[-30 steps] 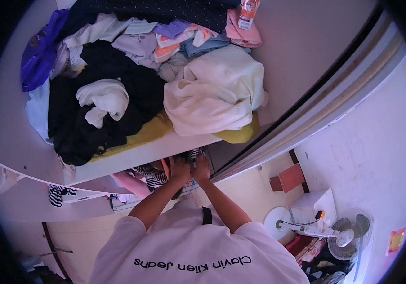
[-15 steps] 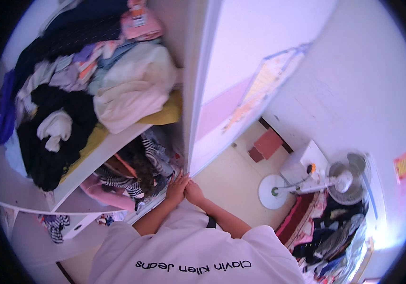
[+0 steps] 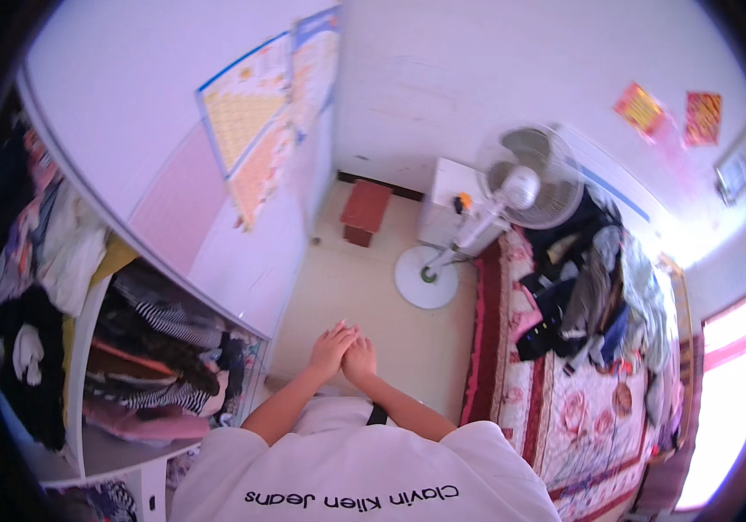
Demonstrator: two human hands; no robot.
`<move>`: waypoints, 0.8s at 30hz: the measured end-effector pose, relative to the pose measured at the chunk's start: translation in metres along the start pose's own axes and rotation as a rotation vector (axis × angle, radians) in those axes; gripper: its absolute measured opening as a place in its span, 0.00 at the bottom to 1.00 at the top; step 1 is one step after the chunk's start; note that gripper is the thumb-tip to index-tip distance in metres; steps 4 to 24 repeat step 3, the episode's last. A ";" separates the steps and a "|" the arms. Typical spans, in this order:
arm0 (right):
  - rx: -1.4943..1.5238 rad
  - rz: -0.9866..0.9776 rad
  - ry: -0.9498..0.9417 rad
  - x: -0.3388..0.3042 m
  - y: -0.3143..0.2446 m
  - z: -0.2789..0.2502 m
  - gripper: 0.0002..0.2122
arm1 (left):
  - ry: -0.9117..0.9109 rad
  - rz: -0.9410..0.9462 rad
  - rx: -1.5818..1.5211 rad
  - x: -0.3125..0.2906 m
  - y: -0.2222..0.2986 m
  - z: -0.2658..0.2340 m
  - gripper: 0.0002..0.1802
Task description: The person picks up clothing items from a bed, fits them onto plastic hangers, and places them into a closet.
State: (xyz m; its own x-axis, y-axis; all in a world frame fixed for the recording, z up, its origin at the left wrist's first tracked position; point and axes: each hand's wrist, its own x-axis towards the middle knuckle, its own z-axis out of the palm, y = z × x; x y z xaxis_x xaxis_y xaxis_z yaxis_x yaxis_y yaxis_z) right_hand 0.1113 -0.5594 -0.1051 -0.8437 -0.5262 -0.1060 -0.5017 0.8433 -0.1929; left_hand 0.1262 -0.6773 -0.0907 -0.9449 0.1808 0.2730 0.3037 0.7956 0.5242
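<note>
In front of my body, above the pale floor (image 3: 303, 304), my left hand (image 3: 331, 350) and my right hand (image 3: 359, 360) rest against each other. The left hand's fingers are stretched out and reach across toward the right hand's fingertips. Partly covered, the right hand's fingers also look extended. I see no object in either hand. Nearest to them on the left is an open wardrobe (image 3: 77, 374) whose shelves hold heaped clothes, among them folded striped and dark garments (image 3: 160, 348) and a black garment with a white cloth (image 3: 28, 355) on it.
A white sliding door (image 3: 155, 130) with posters covers part of the wardrobe. Ahead stand a red-brown stool (image 3: 366, 209), a white cabinet (image 3: 442, 196) and a pedestal fan (image 3: 521, 187). To the right, a bed (image 3: 568, 426) with a floral cover bears a clothes pile (image 3: 590, 287).
My view has swung to the right, so the wardrobe sits farther left and more of the bed and window shows. My hands stay together, now seen over the floor rather than by the door's edge.
</note>
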 end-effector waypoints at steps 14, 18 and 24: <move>0.042 0.120 -0.076 -0.031 0.035 -0.019 0.32 | -0.082 0.081 -0.029 0.013 0.030 0.033 0.23; 0.042 0.120 -0.076 -0.031 0.035 -0.019 0.32 | -0.082 0.081 -0.029 0.013 0.030 0.033 0.23; 0.042 0.120 -0.076 -0.031 0.035 -0.019 0.32 | -0.082 0.081 -0.029 0.013 0.030 0.033 0.23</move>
